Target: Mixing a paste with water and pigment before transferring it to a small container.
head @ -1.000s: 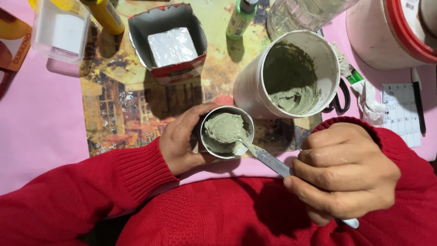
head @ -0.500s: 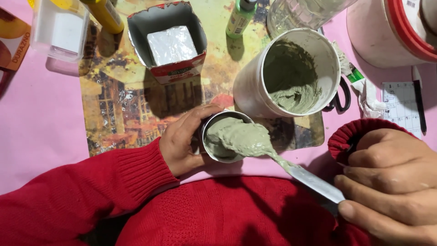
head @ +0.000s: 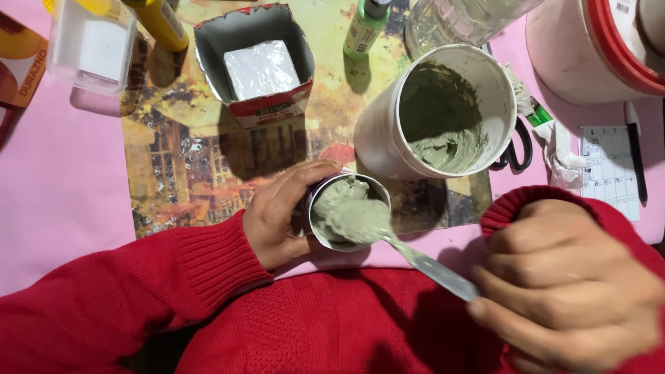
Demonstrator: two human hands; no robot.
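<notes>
A small round cup (head: 348, 212) is clasped by the left hand (head: 282, 215), fingers wrapped round its far side, just in front of the red-sleeved body. A metal spoon (head: 395, 246) is gripped at its handle end by the closed right hand (head: 564, 284). The handle's end is hidden inside that blurred fist, and the bowl is buried under grey-green paste. The spoon's long axis runs from lower right up to upper left, bowl inside the cup. A large white tub (head: 388, 125) of the same paste stands just beyond.
</notes>
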